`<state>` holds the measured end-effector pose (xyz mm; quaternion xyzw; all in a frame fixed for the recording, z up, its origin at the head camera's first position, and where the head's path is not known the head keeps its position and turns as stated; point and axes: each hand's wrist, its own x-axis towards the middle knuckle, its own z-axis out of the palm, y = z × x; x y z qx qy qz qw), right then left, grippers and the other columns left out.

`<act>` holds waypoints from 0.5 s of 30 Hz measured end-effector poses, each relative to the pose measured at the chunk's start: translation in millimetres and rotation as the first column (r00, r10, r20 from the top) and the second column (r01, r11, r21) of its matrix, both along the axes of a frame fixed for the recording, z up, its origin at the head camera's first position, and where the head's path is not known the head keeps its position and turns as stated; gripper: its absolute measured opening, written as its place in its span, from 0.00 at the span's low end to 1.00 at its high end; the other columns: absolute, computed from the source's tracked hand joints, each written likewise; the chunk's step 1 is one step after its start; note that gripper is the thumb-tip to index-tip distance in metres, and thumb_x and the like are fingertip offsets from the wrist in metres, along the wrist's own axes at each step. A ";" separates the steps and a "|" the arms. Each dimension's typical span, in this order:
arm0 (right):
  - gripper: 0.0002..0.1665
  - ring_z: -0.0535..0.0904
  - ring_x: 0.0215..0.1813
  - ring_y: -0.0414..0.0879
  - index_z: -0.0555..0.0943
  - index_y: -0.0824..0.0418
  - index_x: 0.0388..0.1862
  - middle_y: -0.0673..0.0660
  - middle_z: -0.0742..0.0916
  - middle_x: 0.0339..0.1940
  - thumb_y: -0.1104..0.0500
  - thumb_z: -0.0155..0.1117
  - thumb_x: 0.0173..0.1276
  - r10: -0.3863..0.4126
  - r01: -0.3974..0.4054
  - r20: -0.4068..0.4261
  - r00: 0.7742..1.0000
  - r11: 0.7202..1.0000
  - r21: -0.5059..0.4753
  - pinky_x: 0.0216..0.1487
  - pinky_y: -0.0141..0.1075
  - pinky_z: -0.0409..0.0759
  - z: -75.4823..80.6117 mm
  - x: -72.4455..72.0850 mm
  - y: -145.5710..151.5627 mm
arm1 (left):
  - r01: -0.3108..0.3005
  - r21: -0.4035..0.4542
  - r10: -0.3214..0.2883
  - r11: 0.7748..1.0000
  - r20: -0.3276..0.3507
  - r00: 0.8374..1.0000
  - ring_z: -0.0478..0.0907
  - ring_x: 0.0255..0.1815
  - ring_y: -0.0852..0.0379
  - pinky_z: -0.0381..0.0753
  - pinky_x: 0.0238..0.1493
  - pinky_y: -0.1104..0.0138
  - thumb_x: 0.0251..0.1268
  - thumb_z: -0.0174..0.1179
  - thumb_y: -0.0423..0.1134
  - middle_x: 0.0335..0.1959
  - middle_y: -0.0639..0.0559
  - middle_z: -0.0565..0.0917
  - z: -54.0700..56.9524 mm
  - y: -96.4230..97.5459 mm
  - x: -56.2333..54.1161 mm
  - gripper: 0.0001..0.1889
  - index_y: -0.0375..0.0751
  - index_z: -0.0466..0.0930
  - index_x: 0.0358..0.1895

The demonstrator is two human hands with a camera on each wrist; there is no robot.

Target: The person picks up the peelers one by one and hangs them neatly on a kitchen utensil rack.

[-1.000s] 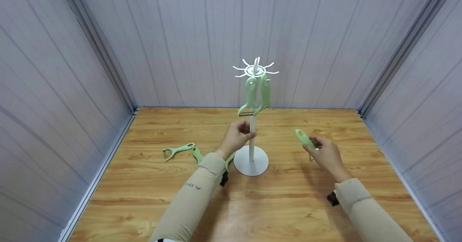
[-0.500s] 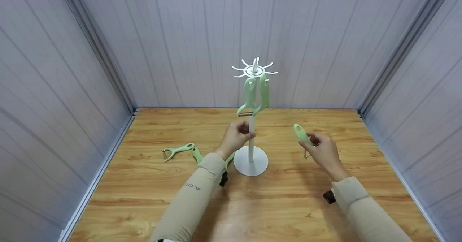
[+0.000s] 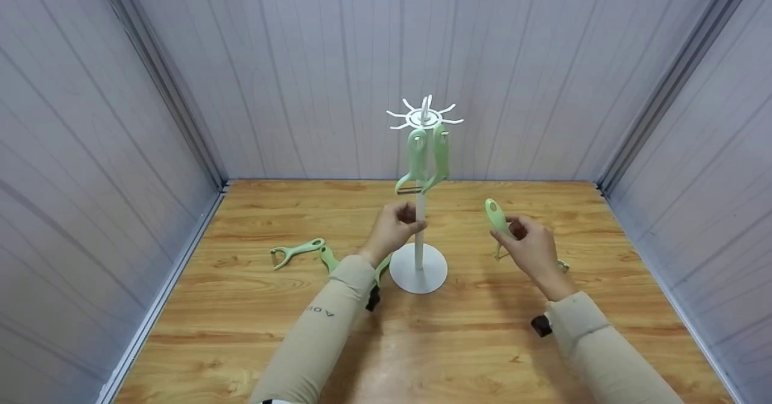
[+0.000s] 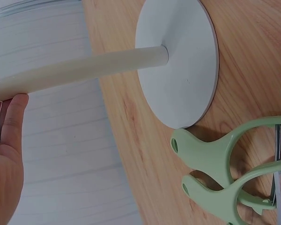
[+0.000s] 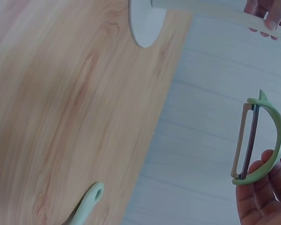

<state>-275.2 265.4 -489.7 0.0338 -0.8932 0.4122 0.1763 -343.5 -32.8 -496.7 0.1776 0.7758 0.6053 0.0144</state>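
Observation:
My left hand (image 3: 395, 228) grips the white pole (image 4: 93, 66) of a hook stand, partway up above its round base (image 3: 420, 277). Two green peelers (image 3: 417, 157) hang by their handle holes from hooks at the front of the stand's top ring (image 3: 424, 118). To the right of the stand, my right hand (image 3: 531, 244) holds another green peeler (image 5: 271, 117) above the table, its holed handle end pointing up and its blade downward. In the right wrist view the fingers lie around the peeler's curved fork.
Left of the base lies a green peeler (image 3: 297, 252) on the wooden table (image 3: 458, 344). Two more peelers (image 4: 210, 154) overlap beside the base, partly hidden by my left arm in the head view. Another peeler (image 5: 86, 202) lies near my right hand. Panel walls (image 3: 313, 72) enclose the table.
My right hand has risen and moved slightly left with the peeler, whose handle now stands more upright. A peeler on the table behind that hand has come into sight. My left hand stays on the pole.

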 end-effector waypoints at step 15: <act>0.22 0.80 0.31 0.38 0.88 0.69 0.57 0.61 0.91 0.35 0.57 0.80 0.71 0.027 -0.031 -0.106 0.994 0.999 -0.041 0.36 0.25 0.77 31.0 3.3 -24.1 | 0.004 -0.002 -0.004 1.000 -0.015 1.000 0.86 0.43 0.56 0.88 0.53 0.61 0.71 0.70 0.27 0.43 0.43 0.90 -0.5 -0.3 -0.4 0.06 0.32 0.86 0.48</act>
